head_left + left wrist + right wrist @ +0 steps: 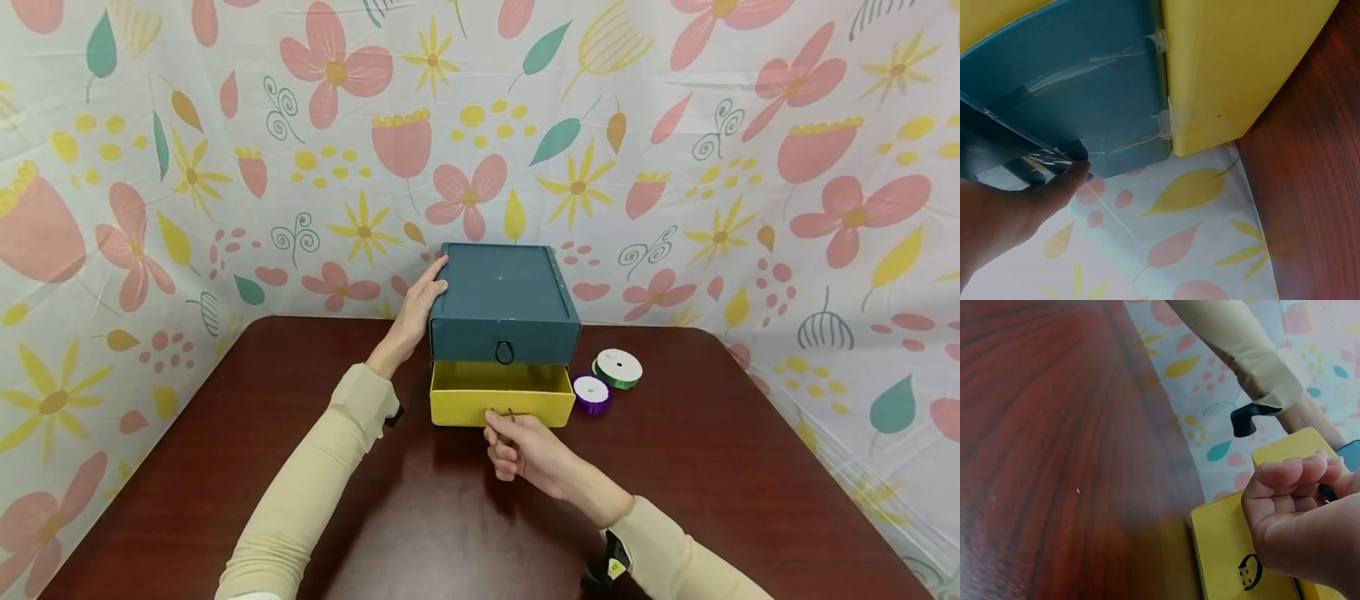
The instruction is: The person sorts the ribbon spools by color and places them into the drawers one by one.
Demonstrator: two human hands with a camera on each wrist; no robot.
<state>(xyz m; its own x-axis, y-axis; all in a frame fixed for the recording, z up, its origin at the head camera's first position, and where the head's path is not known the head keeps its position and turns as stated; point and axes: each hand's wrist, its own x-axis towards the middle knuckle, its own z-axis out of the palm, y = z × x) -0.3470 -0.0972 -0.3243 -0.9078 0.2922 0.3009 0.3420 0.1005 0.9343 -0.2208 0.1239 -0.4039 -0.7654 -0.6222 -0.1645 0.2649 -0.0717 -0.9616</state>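
A dark teal box front (468, 340) with a black loop pull (505, 353) forms the upper part of a small drawer unit. Below it, a yellow drawer (457, 408) stands partly pulled out, its visible inside bare. My right hand (528, 454) pinches the dark pull at that drawer's front, fingers curled. In the right wrist view, a yellow front with a black loop (1259, 575) shows beside the hand, nearer the table. My left hand (416, 312) rests against the unit's upper left side; its thumb (1063, 187) touches the teal side, where clear tape shows.
Right of the unit, a purple ribbon spool (593, 398) and a green ribbon spool (618, 369) lie on the dark wooden table (697, 467). A flower-patterned cloth (480, 125) hangs behind and around the table.
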